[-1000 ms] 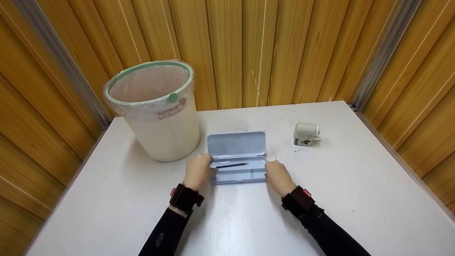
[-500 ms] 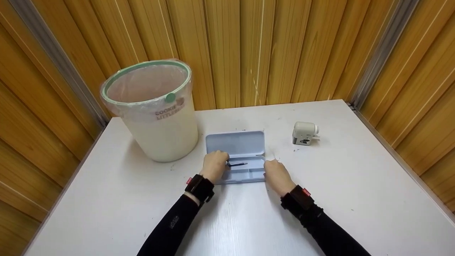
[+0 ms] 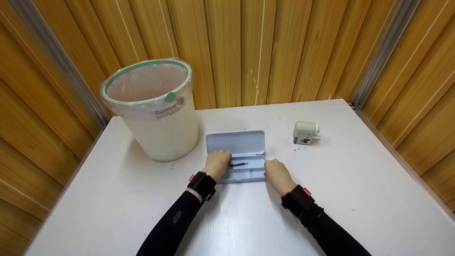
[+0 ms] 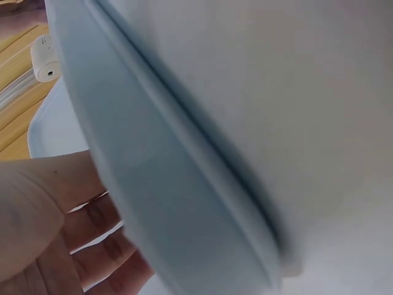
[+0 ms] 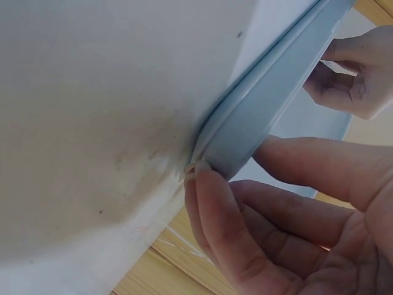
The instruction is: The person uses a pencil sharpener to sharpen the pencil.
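Pencil case: is being supported mid-table, lid lying open, far.
Pen: is being partly hidden inside by the left hand; grip cannot be told.
Right hand: case's right end is being gripped, apparently for steadying.

Reddish lettering on the tapered, green-rimmed, cream plastic bin reads "COOKIE" above "LITTLE", the latter's ending too unclear to read.
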{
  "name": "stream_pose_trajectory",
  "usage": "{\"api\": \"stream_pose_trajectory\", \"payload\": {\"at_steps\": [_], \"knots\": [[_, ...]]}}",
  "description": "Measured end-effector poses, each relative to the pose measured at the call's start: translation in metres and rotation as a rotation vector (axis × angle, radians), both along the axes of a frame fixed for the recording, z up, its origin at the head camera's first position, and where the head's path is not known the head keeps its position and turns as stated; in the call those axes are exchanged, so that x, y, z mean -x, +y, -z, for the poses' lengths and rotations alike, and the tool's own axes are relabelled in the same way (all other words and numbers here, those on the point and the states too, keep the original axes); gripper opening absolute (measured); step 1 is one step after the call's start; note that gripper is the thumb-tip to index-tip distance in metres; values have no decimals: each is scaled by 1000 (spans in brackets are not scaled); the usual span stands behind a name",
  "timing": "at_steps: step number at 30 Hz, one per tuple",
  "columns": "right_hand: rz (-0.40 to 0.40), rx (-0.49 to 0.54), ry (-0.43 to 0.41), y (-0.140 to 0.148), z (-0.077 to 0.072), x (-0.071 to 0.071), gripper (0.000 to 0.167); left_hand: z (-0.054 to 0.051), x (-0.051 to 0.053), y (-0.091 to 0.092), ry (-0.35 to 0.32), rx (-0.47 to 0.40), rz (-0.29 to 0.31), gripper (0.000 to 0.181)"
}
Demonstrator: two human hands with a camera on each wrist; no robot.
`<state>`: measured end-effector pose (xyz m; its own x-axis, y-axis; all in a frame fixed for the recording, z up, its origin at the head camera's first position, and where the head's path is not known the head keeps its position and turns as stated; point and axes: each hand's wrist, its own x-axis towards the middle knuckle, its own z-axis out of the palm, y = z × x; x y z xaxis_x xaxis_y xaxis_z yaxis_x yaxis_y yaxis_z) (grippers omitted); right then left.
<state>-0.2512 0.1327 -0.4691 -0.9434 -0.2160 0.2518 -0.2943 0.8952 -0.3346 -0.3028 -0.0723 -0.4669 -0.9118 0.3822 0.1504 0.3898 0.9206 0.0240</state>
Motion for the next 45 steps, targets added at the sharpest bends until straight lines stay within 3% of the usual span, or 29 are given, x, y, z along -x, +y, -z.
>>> {"api": "stream_pose_trajectory", "payload": {"at_steps": [8, 15, 20, 25, 32, 37, 45], "knots": [[-12, -17, 24, -1, 0, 0, 11, 1, -2, -1, 15, 41, 25, 10], [-14, -23, 31, -1, 0, 1, 11, -4, -4, -2, -1, 31, 24, 17], [-16, -14, 32, -1, 0, 1, 11, -15, -8, -2, 40, 3, 20, 17], [-11, -18, 15, -1, -1, 1, 10, -32, -15, -3, 98, -80, 30, 11], [-1, -24, -1, -1, 0, 0, 8, -52, -33, -6, 86, -218, 52, 8], [0, -28, 16, 0, 1, 0, 9, -61, -44, -7, 81, -268, 72, 8], [-8, -15, -35, 2, -1, 1, 10, -68, -48, -7, 115, -301, 98, 10]]}}
